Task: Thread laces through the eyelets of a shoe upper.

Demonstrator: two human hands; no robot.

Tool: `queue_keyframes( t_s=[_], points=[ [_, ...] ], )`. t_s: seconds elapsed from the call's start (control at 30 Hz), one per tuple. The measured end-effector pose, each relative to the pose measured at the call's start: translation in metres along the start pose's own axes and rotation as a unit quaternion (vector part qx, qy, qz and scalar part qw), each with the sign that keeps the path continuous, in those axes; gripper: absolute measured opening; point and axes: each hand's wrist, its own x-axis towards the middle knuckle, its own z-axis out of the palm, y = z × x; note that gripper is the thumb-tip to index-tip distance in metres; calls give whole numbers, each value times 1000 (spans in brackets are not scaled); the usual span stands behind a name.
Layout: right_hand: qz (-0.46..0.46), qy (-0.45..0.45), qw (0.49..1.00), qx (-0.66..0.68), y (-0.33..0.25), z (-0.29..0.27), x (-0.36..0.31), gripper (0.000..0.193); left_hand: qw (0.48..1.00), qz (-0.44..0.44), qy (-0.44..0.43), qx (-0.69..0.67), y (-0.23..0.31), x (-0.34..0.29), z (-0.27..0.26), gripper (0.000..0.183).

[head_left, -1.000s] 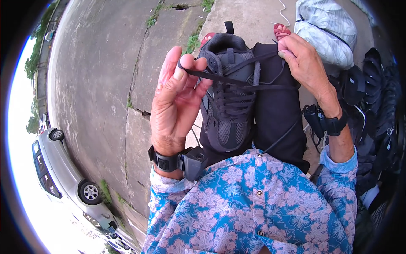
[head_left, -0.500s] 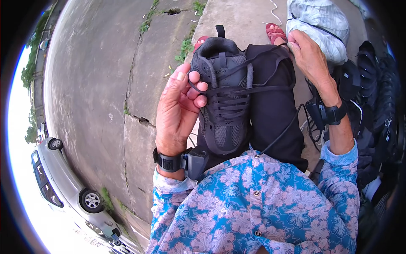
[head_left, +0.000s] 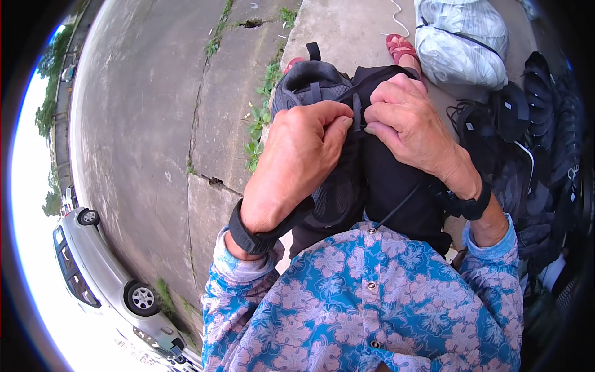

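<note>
A black lace-up shoe (head_left: pixel 334 195) lies across my lap on dark trousers, its heel collar and pull tab pointing away from me. My left hand (head_left: pixel 300 158) is over the shoe's middle, thumb and forefinger pinched on the black shoelace (head_left: pixel 358 115). Close beside it, above my right thigh, my right hand (head_left: pixel 412 121) is closed on the lace too, its fingers curled. Fingertips of the two hands almost meet at the shoe's right side. Both hands cover most of the lacing, so the lace's exact path between them is hidden.
A tied white plastic bag (head_left: pixel 462 46) stands beyond my right hand. Many black shoes (head_left: pixel 539 142) are heaped along the right. A red sandal (head_left: pixel 401 46) is on my foot. A cable (head_left: pixel 406 201) crosses my lap. A silver car (head_left: pixel 108 273) is parked at left.
My hands have come together over the shoe: the left moved right and turned palm down, the right moved in from the far right. The lace was stretched wide between them before.
</note>
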Motion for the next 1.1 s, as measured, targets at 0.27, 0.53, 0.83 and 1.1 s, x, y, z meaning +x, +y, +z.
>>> queue_keyframes(
  t_s=[0.27,0.53,0.83,1.1],
  points=[
    [-9,9,999,-47,0,7,2,11,974,-46,-175,135,16,30,-4,21],
    [7,-2,999,-40,-2,3,-6,14,951,70,-106,282,5,36,12,12],
    [-9,1,998,-56,-15,-4,-17,27,961,164,4,225,-6,10,-5,8],
    [24,-137,989,-50,-22,-16,-7,21,990,-9,120,77,2,-1,-62,15]
  ],
)
